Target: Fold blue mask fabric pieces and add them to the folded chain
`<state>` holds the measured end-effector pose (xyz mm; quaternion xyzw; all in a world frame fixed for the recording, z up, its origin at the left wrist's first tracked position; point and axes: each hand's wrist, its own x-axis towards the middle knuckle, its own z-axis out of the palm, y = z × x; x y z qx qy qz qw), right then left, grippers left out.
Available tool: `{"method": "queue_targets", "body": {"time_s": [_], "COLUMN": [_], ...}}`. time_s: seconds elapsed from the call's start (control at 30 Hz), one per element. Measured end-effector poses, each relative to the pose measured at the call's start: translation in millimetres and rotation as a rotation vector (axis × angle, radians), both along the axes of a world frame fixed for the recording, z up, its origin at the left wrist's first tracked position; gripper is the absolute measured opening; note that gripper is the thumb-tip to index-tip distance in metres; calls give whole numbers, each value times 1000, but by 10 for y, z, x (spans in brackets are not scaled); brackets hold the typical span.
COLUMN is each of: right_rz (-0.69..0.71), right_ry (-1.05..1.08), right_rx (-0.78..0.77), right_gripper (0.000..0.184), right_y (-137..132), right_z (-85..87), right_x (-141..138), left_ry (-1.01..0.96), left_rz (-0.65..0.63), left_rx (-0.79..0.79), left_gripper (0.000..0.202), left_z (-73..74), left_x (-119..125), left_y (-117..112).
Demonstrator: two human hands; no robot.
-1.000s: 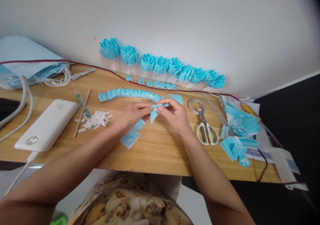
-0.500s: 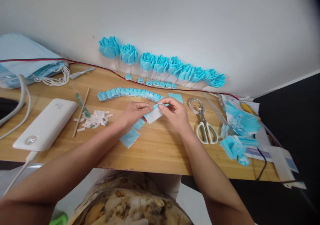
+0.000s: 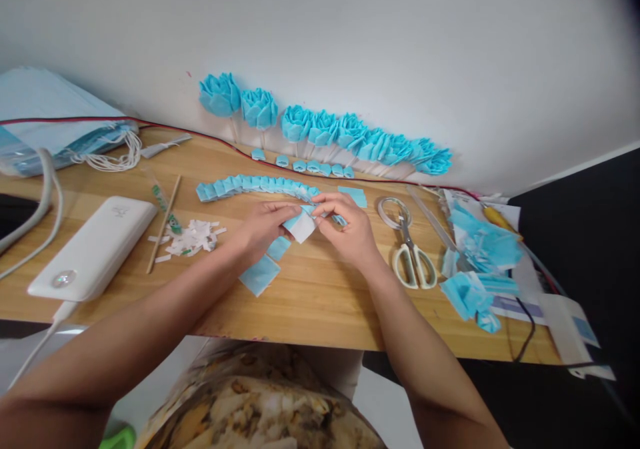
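Observation:
My left hand (image 3: 263, 226) and my right hand (image 3: 345, 226) meet over the middle of the wooden table (image 3: 320, 296), both pinching a small square of blue and white fabric (image 3: 301, 225). Its white side faces me and one corner points down. Just behind my fingers runs a curved row of folded blue pieces (image 3: 253, 184). Two flat blue squares (image 3: 260, 274) lie on the wood under my left wrist. A line of blue fabric roses (image 3: 320, 128) leans on the wall at the back.
Scissors (image 3: 410, 252) and a tape roll (image 3: 393, 209) lie right of my hands, with blue scraps (image 3: 475, 269) beyond them. Left are white paper bits (image 3: 193, 237), a wooden stick (image 3: 164, 224), a white power bank (image 3: 95, 246) and a stack of masks (image 3: 55, 126).
The piece has been turned in my fingers from a blue fold to showing its white side. Both hands have drawn closer together and slightly lower.

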<state>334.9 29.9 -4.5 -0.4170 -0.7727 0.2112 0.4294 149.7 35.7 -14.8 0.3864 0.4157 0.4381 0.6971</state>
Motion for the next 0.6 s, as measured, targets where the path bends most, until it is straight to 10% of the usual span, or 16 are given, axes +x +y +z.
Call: {"method": "queue_targets", "body": {"time_s": [0.33,0.6], "right_rz": [22,18], "right_ry": [-34,395], "right_rx": [7,-537], "right_gripper": [16,41], "right_y": [-3,19], "right_z": [-10,-2], "right_x": [-16,22], "left_ry": [23,101], "left_rz": [-43,17], "left_rx": [54,43], "left_gripper": [30,27], "left_z": [-44,20], "left_x": [-13,-9], "left_y": [8,-8]}}
